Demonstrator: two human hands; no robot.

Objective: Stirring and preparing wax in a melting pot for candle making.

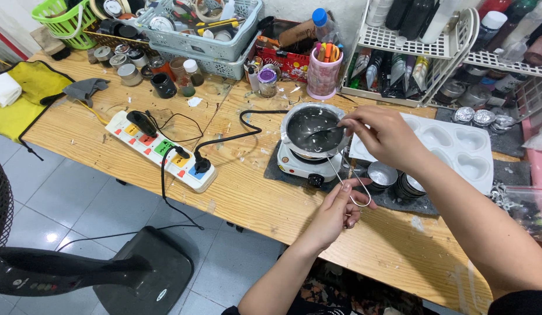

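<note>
A small round metal melting pot [313, 129], its inside coated with dull grey melted stuff, sits on a small white electric hot plate [294, 164] near the middle of the wooden surface [247, 198]. The pot's long thin wire handle [345, 182] runs toward the person and ends in a loop. The left hand [340, 205] is closed on that loop, fingers pinched around the wire. The right hand [383, 135] hovers over the pot's right rim, its fingertips pinched on a thin metal stirring tool [321, 132] that reaches into the pot.

The hot plate stands on a dark grey mat [278, 173]. Just right of it, on the same mat, stand a few small round tins [393, 178]. Behind them lies a white plastic mould tray with heart-shaped hollows [457, 146]. A black cord [236, 137] leads from the hot plate to a white power strip with coloured switches [163, 150] to the left. Behind the pot stands a pink cup full of markers [323, 73], and a white wire rack of bottles [422, 41] fills the far right.
</note>
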